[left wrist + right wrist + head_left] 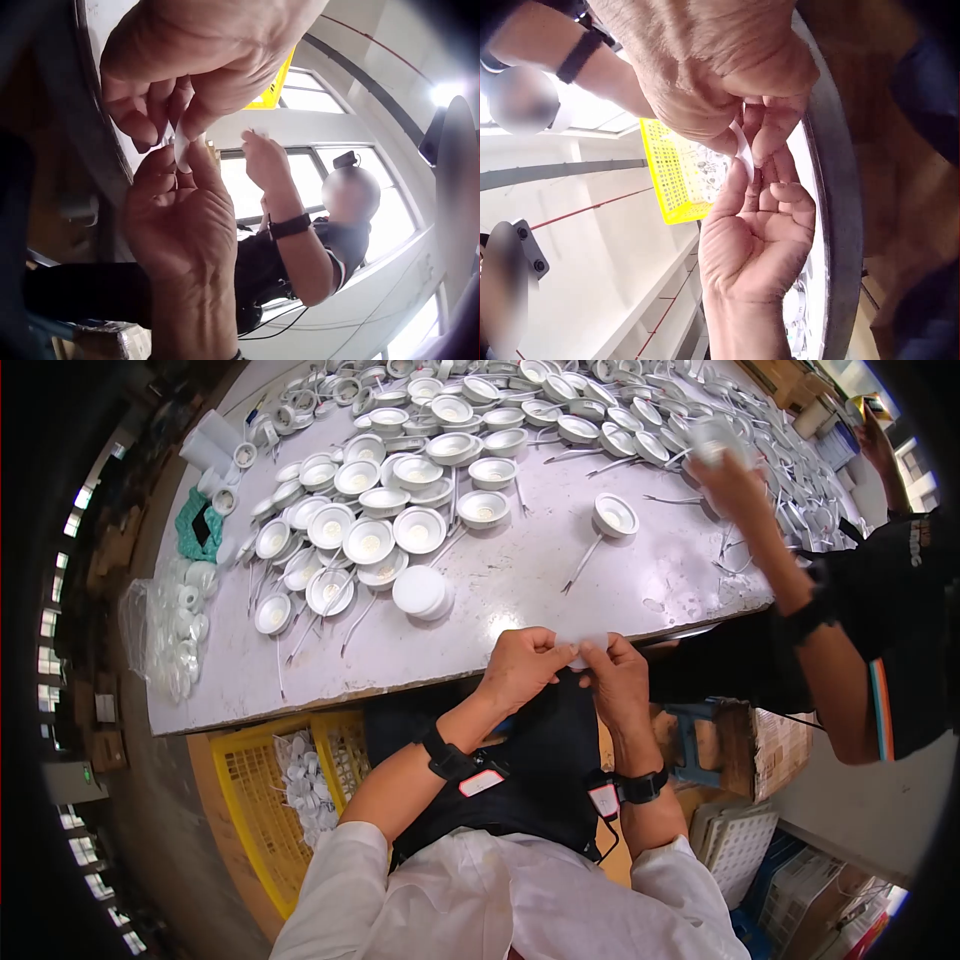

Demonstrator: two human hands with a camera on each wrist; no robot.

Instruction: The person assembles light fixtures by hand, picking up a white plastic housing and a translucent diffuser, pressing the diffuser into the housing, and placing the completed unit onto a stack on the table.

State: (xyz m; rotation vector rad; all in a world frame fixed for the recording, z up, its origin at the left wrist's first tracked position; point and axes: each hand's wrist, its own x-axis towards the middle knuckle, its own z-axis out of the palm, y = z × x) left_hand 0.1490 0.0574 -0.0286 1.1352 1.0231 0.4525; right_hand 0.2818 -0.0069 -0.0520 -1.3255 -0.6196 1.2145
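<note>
Over the table's near edge, my left hand [520, 665] and right hand [617, 682] meet around a thin white disc [590, 644]. Thumb and fingers of each hand pinch the disc from opposite sides. In the left wrist view the disc [182, 152] shows nearly edge-on between the fingertips. From the right wrist it appears as a curved white sliver [742, 154], with much of it hidden by fingers. A short stack of white round discs [420, 592] stands on the table just beyond my left hand. One white lamp housing [615, 516] with a wire lies farther back.
Many wired white lamp housings [366, 540] cover the back and left of the table [520, 585]. Plastic-wrapped white parts [183, 625] lie at its left edge. A yellow basket [262, 800] sits below. Another person's arm [770, 545] reaches in from the right.
</note>
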